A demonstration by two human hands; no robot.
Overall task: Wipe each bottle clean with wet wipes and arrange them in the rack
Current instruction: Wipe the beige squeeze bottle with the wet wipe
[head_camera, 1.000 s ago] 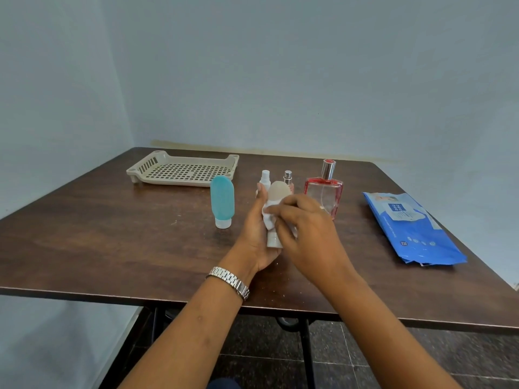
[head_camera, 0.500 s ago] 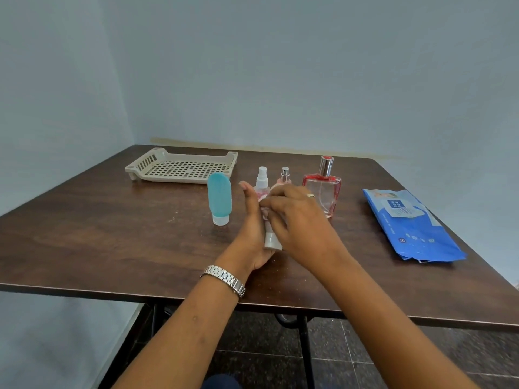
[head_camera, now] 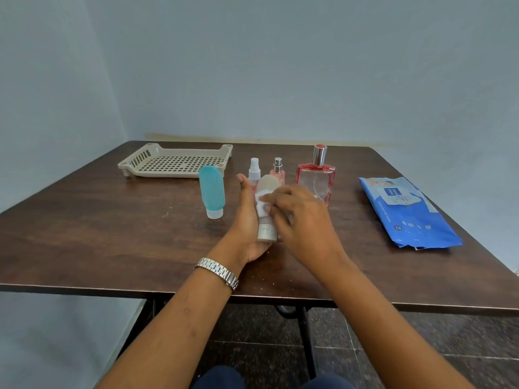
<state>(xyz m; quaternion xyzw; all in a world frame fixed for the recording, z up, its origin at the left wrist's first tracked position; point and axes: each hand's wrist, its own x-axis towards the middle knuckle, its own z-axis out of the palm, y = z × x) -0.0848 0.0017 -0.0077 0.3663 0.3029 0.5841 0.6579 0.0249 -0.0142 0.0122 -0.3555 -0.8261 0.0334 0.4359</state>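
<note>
Pale blue-grey walls are closing in a dark brown wooden table (head_camera: 112, 234), and the job is looking only just begun. The person's left hand (head_camera: 247, 220) is grasping a pale beige squeeze bottle (head_camera: 268, 183), cap toward the person, just above the table near its middle. The right hand (head_camera: 300, 220) is pinching a white wet wipe (head_camera: 261, 202) and pressing it against the bottle's side, so I judge the first bottle to be mid-wipe.

A beige perforated plastic rack (head_camera: 174, 164) is sitting at the far left, and no bottle is showing in it. Waiting upright in a row beyond the hands are a teal squeeze bottle (head_camera: 212, 190) standing on its cap, a small clear spray bottle (head_camera: 254, 171), a small pink spray bottle (head_camera: 278, 171) and a square red-tinted glass perfume bottle (head_camera: 316, 175). A blue pack of wet wipes (head_camera: 407, 211) is lying well apart on the right.

Counting: five bottles, one in hand and four waiting; one rack; one pack; one loose wipe. All five placings are remaining.
</note>
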